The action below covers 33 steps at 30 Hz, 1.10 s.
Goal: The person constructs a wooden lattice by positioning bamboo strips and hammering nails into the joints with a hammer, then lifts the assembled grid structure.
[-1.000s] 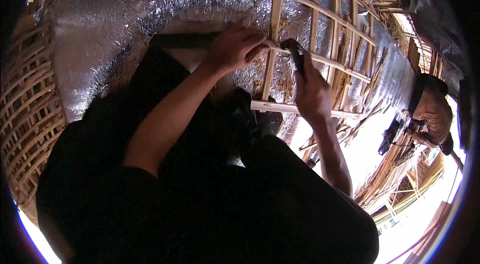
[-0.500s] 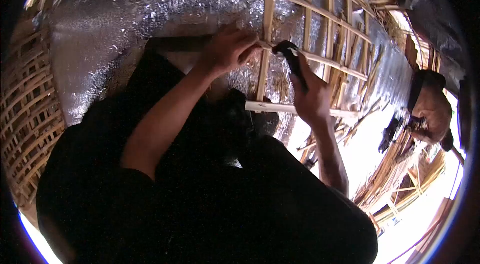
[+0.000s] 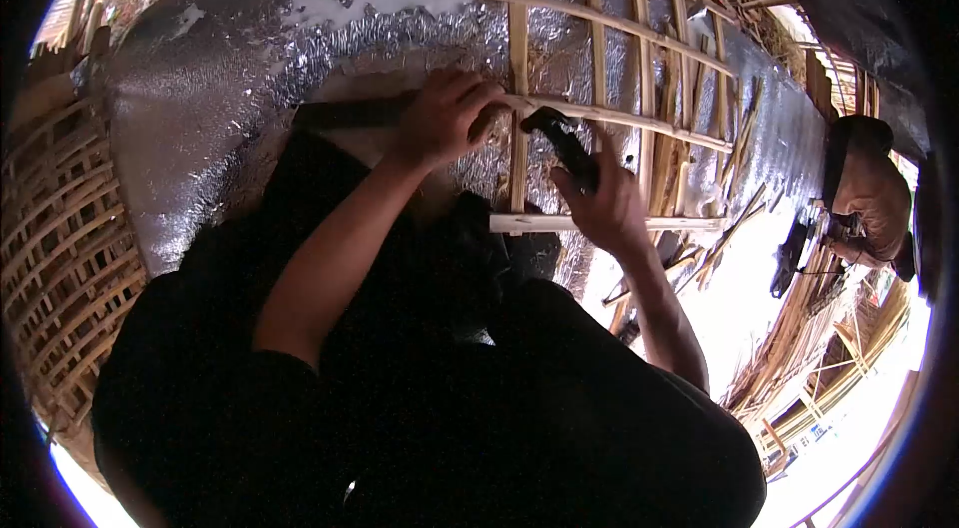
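My left hand (image 3: 450, 116) pinches the left end of a thin wooden crosspiece (image 3: 639, 118), where it meets an upright slat (image 3: 517, 48) of a wooden lattice. A dark hand tool (image 3: 567, 144) is gripped in my right hand (image 3: 606, 203), its head beside that joint, just right of the slat. Below it, a thicker pale strip (image 3: 529, 223) forms the lattice's near edge and passes behind my right hand. The lattice rests on a crumpled silvery sheet (image 3: 190, 108).
Woven slatted panels (image 3: 70, 248) curve along the left side. At the right, another person (image 3: 867, 188) bends over dark equipment (image 3: 792, 253). Long thin strips (image 3: 789, 338) lie in a pile at the lower right. Dark sheeting (image 3: 849, 18) hangs at the upper right.
The tool's head has moved away from the slat and slightly lower, with my right hand lower too. My left hand stays at the crosspiece's end. The view has shifted slightly.
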Tool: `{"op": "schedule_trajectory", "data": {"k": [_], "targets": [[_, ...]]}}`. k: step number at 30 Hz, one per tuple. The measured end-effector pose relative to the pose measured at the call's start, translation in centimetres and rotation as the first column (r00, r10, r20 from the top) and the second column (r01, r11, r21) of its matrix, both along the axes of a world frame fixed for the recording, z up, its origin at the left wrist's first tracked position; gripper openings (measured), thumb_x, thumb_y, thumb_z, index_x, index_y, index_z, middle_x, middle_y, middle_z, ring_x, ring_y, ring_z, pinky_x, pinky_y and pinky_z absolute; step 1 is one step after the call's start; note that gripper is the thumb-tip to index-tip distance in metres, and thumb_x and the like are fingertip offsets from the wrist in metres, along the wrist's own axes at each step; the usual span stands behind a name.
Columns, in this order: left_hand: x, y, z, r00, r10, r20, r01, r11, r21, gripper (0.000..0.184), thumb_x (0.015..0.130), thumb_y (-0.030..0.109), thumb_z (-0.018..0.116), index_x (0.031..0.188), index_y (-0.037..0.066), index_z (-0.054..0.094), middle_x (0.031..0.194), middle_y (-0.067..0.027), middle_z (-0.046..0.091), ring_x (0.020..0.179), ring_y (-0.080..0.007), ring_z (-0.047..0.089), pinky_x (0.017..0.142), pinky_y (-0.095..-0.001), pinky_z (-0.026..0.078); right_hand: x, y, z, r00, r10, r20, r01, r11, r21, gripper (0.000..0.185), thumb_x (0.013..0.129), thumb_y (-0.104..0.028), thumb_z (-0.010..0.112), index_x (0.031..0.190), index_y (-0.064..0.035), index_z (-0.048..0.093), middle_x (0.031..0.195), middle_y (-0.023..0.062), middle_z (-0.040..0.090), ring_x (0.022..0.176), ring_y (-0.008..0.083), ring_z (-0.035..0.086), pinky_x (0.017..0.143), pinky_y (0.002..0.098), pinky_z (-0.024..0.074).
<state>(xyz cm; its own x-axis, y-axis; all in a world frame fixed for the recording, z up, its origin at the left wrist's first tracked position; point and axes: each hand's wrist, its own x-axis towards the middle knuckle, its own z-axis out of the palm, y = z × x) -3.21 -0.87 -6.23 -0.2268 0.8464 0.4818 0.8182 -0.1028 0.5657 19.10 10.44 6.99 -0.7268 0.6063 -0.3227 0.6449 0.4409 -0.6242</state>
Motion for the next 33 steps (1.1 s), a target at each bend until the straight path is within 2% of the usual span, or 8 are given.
{"op": "schedule_trajectory", "data": {"k": [3, 4, 9, 13, 15, 22, 25, 33], "targets": [[0.0, 0.2, 0.2, 1.0, 0.001, 0.025, 0.0, 0.999, -0.04, 0.025, 0.087, 0.021, 0.08, 0.107, 0.009, 0.068, 0.102, -0.0088, 0.066, 0.096, -0.0303, 0.063, 0.087, -0.0453, 0.052, 1.0, 2.1, -1.5, 0.995, 0.015, -0.095, 0.009, 0.97, 0.243, 0.023, 0.092, -0.021, 0.078, 0.1, -0.0034, 0.066, 0.077, 0.0104, 0.071, 0.061, 0.0254, 0.069, 0.06, 0.039, 0.0572], [0.0, 0.2, 0.4, 1.0, -0.002, 0.027, 0.003, 1.0, -0.025, 0.025, 0.088, 0.021, 0.08, 0.106, 0.009, 0.068, 0.101, -0.0089, 0.066, 0.095, -0.0303, 0.063, 0.086, -0.0455, 0.051, 0.8, 3.1, -1.7, 0.998, -0.052, -0.028, 0.057, 0.981, 0.184, 0.021, 0.091, -0.017, 0.078, 0.096, -0.0016, 0.066, 0.082, 0.0134, 0.07, 0.068, 0.0275, 0.069, 0.062, 0.0413, 0.0544], [0.0, 0.2, 0.6, 0.999, 0.017, 0.05, -0.015, 0.999, -0.04, 0.021, 0.089, 0.022, 0.079, 0.101, 0.008, 0.07, 0.1, -0.0087, 0.065, 0.093, -0.0305, 0.063, 0.084, -0.0449, 0.05, 1.1, 7.7, -7.1, 0.957, 0.01, -0.29, 0.13, 0.88, 0.457, 0.023, 0.091, -0.019, 0.078, 0.103, -0.0027, 0.068, 0.104, 0.0185, 0.071, 0.1, 0.0397, 0.065, 0.092, 0.0493, 0.0489], [0.0, 0.4, 0.2, 0.999, -0.024, 0.039, 0.024, 1.0, 0.001, 0.017, 0.089, 0.021, 0.077, 0.099, 0.008, 0.071, 0.099, -0.0088, 0.062, 0.091, -0.0303, 0.062, 0.083, -0.0433, 0.05, 1.1, 7.8, -5.5, 0.99, -0.011, 0.137, -0.053, 0.891, 0.451, 0.022, 0.092, -0.027, 0.075, 0.101, -0.0075, 0.071, 0.107, 0.0149, 0.073, 0.118, 0.0344, 0.059, 0.106, 0.0477, 0.0336], [-0.1, -0.6, 0.3, 0.987, -0.107, 0.119, 0.108, 0.994, 0.001, 0.015, 0.09, 0.021, 0.076, 0.098, 0.009, 0.071, 0.099, -0.0091, 0.06, 0.092, -0.0299, 0.06, 0.085, -0.044, 0.048, 3.0, 7.8, -7.3, 0.99, 0.11, -0.085, -0.059, 0.886, 0.459, 0.025, 0.091, -0.029, 0.078, 0.099, -0.0064, 0.07, 0.1, 0.0136, 0.071, 0.11, 0.0348, 0.058, 0.099, 0.049, 0.0381], [-0.5, -3.1, 4.1, 0.923, -0.353, 0.151, 0.359, 0.933, -0.017, 0.015, 0.088, 0.02, 0.073, 0.096, 0.008, 0.069, 0.099, -0.009, 0.058, 0.095, -0.0278, 0.057, 0.089, -0.0466, 0.043, 6.0, 1.0, -3.5, 0.979, 0.095, -0.18, 0.004, 0.875, 0.484, 0.021, 0.076, -0.01, 0.081, 0.09, -0.0112, 0.064, 0.096, 0.008, 0.067, 0.104, 0.0314, 0.055, 0.092, 0.0466, 0.0391], [-2.0, -1.4, 2.4, 0.966, -0.002, 0.258, 0.013, 0.999, -0.041, 0.024, 0.084, 0.018, 0.072, 0.104, 0.007, 0.064, 0.098, -0.0096, 0.057, 0.093, -0.0275, 0.056, 0.087, -0.0451, 0.043, 7.7, -1.0, -4.3, 0.981, 0.058, -0.184, 0.034, 0.886, 0.463, 0.022, 0.075, -0.011, 0.081, 0.09, -0.0125, 0.065, 0.099, 0.0054, 0.068, 0.104, 0.0292, 0.055, 0.092, 0.0453, 0.0364], [-3.1, -0.1, 2.8, 0.984, 0.086, 0.159, -0.069, 0.992, -0.107, 0.048, 0.077, 0.024, 0.08, 0.111, 0.008, 0.049, 0.097, -0.0103, 0.055, 0.09, -0.0295, 0.058, 0.088, -0.047, 0.043, 9.4, -1.5, -5.0, 0.974, 0.037, -0.224, 0.065, 0.9, 0.431, 0.023, 0.075, -0.011, 0.08, 0.093, -0.0101, 0.065, 0.096, 0.0061, 0.069, 0.102, 0.0295, 0.056, 0.093, 0.0452, 0.0371]]}}
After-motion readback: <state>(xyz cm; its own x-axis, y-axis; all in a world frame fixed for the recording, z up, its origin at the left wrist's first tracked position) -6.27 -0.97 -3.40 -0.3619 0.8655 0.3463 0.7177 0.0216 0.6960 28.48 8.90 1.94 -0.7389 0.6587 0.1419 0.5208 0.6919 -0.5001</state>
